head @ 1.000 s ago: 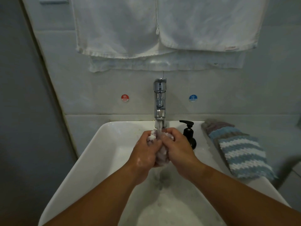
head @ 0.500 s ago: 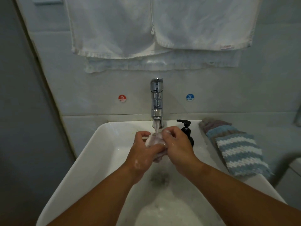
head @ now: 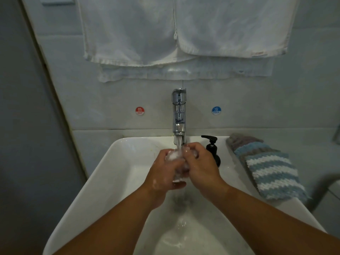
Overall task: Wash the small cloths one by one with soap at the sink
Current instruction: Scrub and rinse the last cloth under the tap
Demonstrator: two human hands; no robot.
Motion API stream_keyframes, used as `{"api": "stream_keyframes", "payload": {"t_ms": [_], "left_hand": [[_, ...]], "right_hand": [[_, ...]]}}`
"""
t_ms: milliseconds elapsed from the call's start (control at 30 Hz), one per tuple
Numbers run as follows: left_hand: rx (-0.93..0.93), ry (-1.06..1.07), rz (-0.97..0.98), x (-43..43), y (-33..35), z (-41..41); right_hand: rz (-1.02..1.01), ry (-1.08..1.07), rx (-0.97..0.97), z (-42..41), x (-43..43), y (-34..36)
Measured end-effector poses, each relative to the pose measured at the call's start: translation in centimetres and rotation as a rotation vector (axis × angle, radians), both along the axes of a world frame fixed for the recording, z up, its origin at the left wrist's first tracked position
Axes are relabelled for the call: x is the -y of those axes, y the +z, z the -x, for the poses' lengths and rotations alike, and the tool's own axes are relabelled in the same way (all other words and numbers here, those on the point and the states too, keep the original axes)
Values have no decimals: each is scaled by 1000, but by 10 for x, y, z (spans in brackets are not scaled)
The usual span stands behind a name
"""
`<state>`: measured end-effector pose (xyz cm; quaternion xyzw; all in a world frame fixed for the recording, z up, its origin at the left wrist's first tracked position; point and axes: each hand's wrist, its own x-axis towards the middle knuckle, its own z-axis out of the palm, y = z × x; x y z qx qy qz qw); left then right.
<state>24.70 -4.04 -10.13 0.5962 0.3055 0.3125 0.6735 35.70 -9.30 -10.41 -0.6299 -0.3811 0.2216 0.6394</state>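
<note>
A small pale cloth point(head: 174, 156), wet and foamy, is bunched between both hands over the white sink point(head: 114, 173). My left hand point(head: 163, 172) and my right hand point(head: 200, 166) are both closed around it, pressed together. Water runs from the chrome faucet point(head: 178, 115) onto the cloth and streams down to the drain. Most of the cloth is hidden by my fingers. A black soap pump bottle point(head: 212, 148) stands on the sink rim just right of my right hand. More small cloths, striped blue, white and grey point(head: 266, 168), lie piled on the right rim.
White towels point(head: 174, 34) hang on the wall above the faucet. Red hot point(head: 140, 110) and blue cold point(head: 216, 110) stickers sit on the wall either side of it. A dark wall edge runs down the left side.
Both hands have kept kneading the cloth under the stream, shifting against each other; more of the foamy cloth shows at the top now. The camera has drifted slightly.
</note>
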Motion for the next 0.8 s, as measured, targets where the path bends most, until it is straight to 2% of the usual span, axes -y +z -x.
{"api": "stream_keyframes", "payload": {"t_ms": [67,267,433,600,667,800], "left_hand": [[28,29,20,3,1,-3],[-105,224,-215,-4,-12,-9],[-262,278,-290,-4,-17,-17],[-354,290,-230,2,-7,-13],[-328,265,-203,5,-6,-11],[-142,255,-164,-1,-8,-13]], "right_hand": [[-1,-13,32,-1,0,-1],[60,128,159,10,-7,-16],[64,37,229,11,-10,-19],[127,-37,329,15,-11,-16],[148,-45,343,14,-9,-11],[99,-24,215,8,-8,-10]]}}
